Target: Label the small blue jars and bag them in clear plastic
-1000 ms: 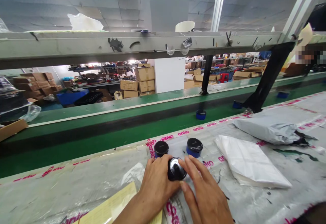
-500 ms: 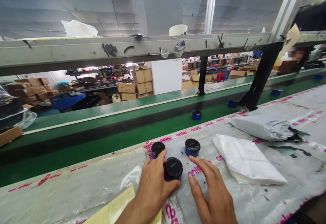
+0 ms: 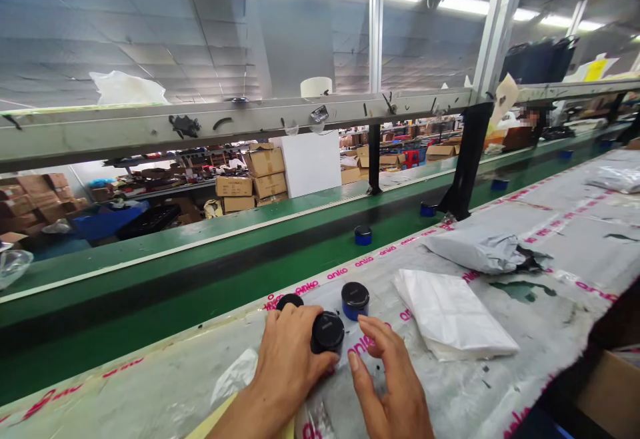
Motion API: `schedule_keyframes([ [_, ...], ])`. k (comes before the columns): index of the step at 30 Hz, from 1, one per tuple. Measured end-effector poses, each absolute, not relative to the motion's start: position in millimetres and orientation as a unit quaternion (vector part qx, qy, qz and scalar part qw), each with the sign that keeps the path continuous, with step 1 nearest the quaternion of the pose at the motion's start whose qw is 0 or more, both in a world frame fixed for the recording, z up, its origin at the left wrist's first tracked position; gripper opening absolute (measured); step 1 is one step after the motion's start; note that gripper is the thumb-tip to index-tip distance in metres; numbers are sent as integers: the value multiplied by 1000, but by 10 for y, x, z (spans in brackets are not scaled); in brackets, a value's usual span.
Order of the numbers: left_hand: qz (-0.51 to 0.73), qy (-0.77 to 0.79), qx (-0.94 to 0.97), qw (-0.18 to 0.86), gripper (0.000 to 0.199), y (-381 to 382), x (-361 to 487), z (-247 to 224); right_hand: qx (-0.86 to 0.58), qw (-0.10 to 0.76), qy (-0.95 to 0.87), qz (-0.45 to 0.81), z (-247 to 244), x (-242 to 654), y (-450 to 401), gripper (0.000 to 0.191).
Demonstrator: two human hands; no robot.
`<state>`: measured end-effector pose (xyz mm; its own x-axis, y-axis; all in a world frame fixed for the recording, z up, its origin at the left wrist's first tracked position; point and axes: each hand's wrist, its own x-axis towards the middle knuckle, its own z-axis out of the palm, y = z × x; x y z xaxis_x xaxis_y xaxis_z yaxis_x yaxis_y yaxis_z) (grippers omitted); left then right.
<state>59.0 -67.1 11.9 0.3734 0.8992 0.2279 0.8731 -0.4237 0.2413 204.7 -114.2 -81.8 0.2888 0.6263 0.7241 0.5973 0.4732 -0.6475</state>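
Observation:
My left hand (image 3: 287,362) is curled around the side of a small round container (image 3: 329,331) with a black lid, its thumb at the near side. Behind my left fingers, a second black-lidded container (image 3: 289,302) is partly hidden. A third one (image 3: 355,300), with a blue body and black lid, stands upright near the fingertips of my right hand (image 3: 393,382). That hand is open, thumb and fingers apart, and holds nothing. All three containers are on the plastic-covered worktop (image 3: 175,386).
A green conveyor belt (image 3: 225,266) runs behind the worktop, carrying several blue containers, one of them nearby (image 3: 363,236). Folded white sheets (image 3: 455,316) and a grey plastic bag (image 3: 480,250) lie to the right. A shelf beam (image 3: 260,116) on black supports crosses above the belt.
The view has turned to the right and tilted up, so things appear further left. My left fingers have closed further over the gripped container and cover more of the rear one. My right hand stays open.

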Motion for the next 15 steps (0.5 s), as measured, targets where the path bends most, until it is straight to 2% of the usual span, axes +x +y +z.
schedule_keyframes([
  [4,166,536,827,-32,46,-583,661,60,-517,637,-571,25,-868,1998,-1134,32],
  [8,190,537,821,-52,78,-611,556,46,-532,639,-549,88,-673,2162,-1157,29],
  [9,206,529,821,-51,79,-637,482,53,-543,629,-545,111,-566,2261,-1126,31],
  [10,224,519,823,-50,73,-671,390,57,-561,613,-542,131,-441,2380,-1061,34],
  [12,262,501,823,-52,47,-755,166,38,-589,574,-549,147,-170,2646,-801,37],
  [15,299,507,807,-59,29,-903,-201,-93,-649,478,-587,77,159,3008,-111,38],
])
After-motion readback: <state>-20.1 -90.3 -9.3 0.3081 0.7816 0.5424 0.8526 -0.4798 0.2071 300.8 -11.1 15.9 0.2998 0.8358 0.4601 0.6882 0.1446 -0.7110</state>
